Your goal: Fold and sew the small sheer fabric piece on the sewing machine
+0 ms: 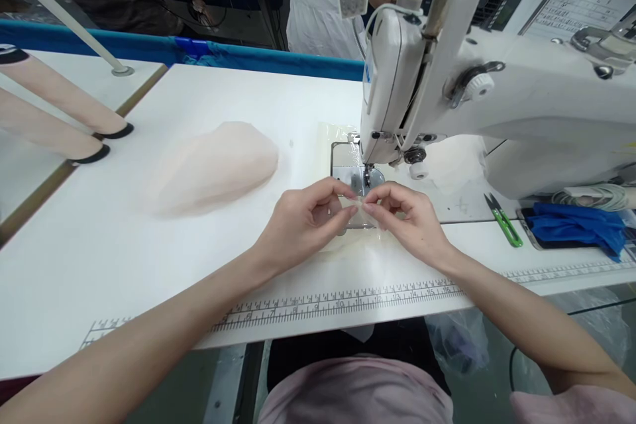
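My left hand (305,218) and my right hand (405,215) meet in front of the needle of a white sewing machine (497,93). Both pinch a small, sheer, pale piece of fabric (358,211) between thumb and fingers, just before the presser foot (366,180) and the metal needle plate (348,169). The fingertips of the two hands nearly touch. The piece is thin and mostly hidden by the fingers.
A heap of sheer beige fabric (218,165) lies on the white table to the left. Green thread snips (504,220) and blue cloth (579,225) lie at the right. A printed ruler (348,301) runs along the table's front edge. Other people stand behind.
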### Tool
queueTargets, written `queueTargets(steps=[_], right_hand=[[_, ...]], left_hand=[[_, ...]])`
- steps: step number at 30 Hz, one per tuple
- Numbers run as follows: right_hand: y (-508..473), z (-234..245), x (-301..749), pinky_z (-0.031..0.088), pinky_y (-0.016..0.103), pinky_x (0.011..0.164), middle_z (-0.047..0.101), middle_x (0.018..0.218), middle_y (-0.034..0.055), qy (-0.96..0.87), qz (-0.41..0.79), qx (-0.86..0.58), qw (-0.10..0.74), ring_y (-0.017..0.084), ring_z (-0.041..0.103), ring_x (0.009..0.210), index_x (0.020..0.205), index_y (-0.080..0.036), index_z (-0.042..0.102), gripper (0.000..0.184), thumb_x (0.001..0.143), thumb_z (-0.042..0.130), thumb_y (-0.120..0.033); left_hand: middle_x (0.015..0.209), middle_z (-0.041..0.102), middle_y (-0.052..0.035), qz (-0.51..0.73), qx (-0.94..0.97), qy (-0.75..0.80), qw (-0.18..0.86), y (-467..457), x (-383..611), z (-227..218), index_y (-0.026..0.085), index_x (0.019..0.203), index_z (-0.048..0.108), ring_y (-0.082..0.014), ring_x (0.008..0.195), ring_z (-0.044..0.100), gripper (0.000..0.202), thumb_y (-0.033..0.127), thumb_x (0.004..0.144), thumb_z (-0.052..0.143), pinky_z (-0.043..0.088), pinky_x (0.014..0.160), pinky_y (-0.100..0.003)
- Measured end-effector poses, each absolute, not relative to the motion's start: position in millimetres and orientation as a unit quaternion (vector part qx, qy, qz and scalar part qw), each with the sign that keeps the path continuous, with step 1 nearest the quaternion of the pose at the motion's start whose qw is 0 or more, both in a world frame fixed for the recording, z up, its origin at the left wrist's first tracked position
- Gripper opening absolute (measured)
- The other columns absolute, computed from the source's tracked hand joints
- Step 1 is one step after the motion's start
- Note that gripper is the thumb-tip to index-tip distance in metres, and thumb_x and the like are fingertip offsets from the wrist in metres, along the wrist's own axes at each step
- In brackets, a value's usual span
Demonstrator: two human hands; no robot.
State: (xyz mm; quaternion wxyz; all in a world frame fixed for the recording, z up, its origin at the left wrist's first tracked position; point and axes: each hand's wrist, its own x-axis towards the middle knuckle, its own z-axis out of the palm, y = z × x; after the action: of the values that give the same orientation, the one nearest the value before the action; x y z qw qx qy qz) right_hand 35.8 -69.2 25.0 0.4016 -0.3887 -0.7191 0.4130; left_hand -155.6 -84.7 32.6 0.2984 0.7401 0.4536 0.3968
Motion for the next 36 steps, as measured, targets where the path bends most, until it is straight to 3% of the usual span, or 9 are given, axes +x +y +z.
queueTargets(steps=[4,9,22,28,36], right_hand=[[-69.1,25.0,35.7,0.039,0.023,0.052,0.059,0.069,-0.0041,-0.714,0.421,-0.398,0.392,0.007,0.050,0.056,0.085,-0.020,0.065,0.006,0.086,0.062,-0.026],[-69.3,24.9,35.4,0.039,0.023,0.052,0.060,0.071,-0.0034,-0.704,0.436,-0.402,0.391,0.008,0.050,0.057,0.084,-0.019,0.065,0.007,0.085,0.063,-0.026],[-69.9,26.4,35.3,0.039,0.023,0.053,0.057,0.065,-0.0041,-0.705,0.431,-0.407,0.389,0.008,0.048,0.056,0.083,-0.019,0.065,0.007,0.084,0.064,-0.026],[-68.0,25.0,36.5,0.038,0.024,0.052,0.057,0.066,-0.0036,-0.701,0.438,-0.412,0.383,0.008,0.048,0.057,0.085,-0.019,0.065,0.012,0.084,0.065,-0.030],[-68.7,25.5,36.3,0.037,0.023,0.051,0.059,0.071,-0.0027,-0.698,0.450,-0.401,0.387,0.007,0.048,0.056,0.082,-0.019,0.064,0.014,0.085,0.064,-0.033]], left_hand=[[0.067,0.064,0.0043,0.389,0.743,0.432,0.332,-83.6,-156.9,34.9,0.020,0.113,0.057,-0.0084,0.049,0.054,0.028,0.024,0.086,0.060,0.040,0.052,-0.023],[0.062,0.064,0.0034,0.376,0.747,0.433,0.335,-83.9,-157.7,36.1,0.018,0.096,0.060,-0.0101,0.052,0.057,0.012,0.025,0.085,0.062,0.040,0.051,-0.023],[0.061,0.063,0.0017,0.366,0.696,0.460,0.414,-83.2,-154.9,40.5,0.018,0.085,0.058,-0.0105,0.055,0.060,0.011,0.028,0.085,0.063,0.047,0.053,-0.021],[0.073,0.065,-0.0007,0.389,0.666,0.474,0.423,-82.8,-154.5,40.4,0.017,0.079,0.061,-0.0117,0.060,0.065,0.012,0.027,0.081,0.067,0.047,0.048,-0.019],[0.075,0.066,-0.0020,0.413,0.649,0.475,0.426,-80.6,-156.2,37.9,0.017,0.074,0.063,-0.0063,0.046,0.054,0.016,0.030,0.079,0.070,0.042,0.038,-0.019]])
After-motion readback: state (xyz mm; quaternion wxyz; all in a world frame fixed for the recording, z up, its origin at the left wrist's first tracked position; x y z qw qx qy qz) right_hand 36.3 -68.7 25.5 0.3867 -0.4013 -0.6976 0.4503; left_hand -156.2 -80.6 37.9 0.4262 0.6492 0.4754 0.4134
